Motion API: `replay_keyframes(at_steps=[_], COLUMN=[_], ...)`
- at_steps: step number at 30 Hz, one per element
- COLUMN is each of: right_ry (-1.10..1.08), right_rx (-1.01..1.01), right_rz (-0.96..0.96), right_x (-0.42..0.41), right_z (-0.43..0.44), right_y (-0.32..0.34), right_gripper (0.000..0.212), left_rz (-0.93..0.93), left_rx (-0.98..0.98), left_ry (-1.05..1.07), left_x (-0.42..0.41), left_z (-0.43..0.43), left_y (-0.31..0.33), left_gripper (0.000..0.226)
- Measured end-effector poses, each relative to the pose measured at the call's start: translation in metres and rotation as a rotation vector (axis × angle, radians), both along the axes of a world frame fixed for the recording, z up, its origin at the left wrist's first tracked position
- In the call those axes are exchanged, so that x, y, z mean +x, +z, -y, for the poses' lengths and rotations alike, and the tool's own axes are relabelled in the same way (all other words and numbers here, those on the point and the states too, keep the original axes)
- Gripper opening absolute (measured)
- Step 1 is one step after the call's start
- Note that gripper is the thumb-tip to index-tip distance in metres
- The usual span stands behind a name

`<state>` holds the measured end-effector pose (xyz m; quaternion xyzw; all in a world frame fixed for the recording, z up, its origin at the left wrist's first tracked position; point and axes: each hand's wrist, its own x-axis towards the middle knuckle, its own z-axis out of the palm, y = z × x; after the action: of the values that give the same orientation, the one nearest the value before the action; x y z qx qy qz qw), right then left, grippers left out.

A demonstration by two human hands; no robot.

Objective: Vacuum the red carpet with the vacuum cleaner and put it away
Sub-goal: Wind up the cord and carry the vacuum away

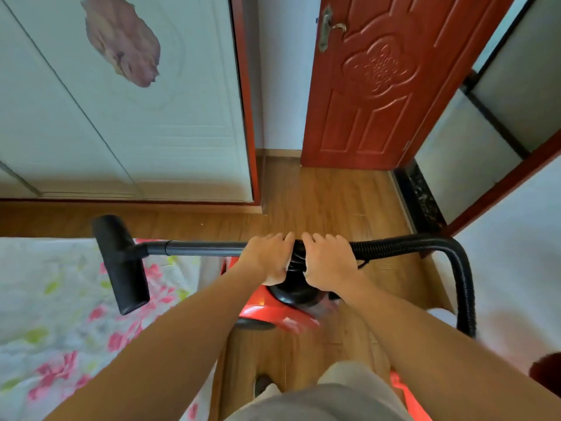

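- The left hand [267, 258] curls tightly round the near end of the dark rigid metal tube [197, 248] of the vacuum cleaner.
- The right hand [329, 259], just beside it, grips the end of the black ribbed hose [455, 268].
- The tube lies level, and its black flat floor nozzle [121, 262] is over the white flower-printed bed sheet [45, 299].
- The red vacuum cleaner body with a black top [273, 314] is directly under the hands, blurred, above the brown wooden plank floor [334, 202].
- The hose arcs right, then drops.
- A carved red wooden door [379, 86] stands ahead.
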<state>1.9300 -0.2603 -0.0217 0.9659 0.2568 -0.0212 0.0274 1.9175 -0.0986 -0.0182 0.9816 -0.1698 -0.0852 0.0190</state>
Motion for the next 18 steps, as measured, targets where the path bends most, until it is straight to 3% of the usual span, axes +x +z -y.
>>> replay_keyframes(at_steps=[6, 14, 18], right_ry=[-0.038, 0.041, 0.130], right_rx=[0.003, 0.006, -0.028], right_rz=[-0.050, -0.127, -0.121], right_x=[0.107, 0.269, 0.355], right_z=[0.021, 0.072, 0.093], right_y=[-0.018, -0.026, -0.019], right_gripper=[0.048, 0.039, 0.045], left_rz=[-0.014, -0.078, -0.065], left_rx=[0.012, 0.031, 0.000], left_ry=[-0.020, 0.073, 0.148], left_x=[0.109, 0.259, 0.333], left_z=[0.021, 0.076, 0.098], left_y=[-0.017, -0.030, -0.030], left_gripper=[0.039, 0.039, 0.038])
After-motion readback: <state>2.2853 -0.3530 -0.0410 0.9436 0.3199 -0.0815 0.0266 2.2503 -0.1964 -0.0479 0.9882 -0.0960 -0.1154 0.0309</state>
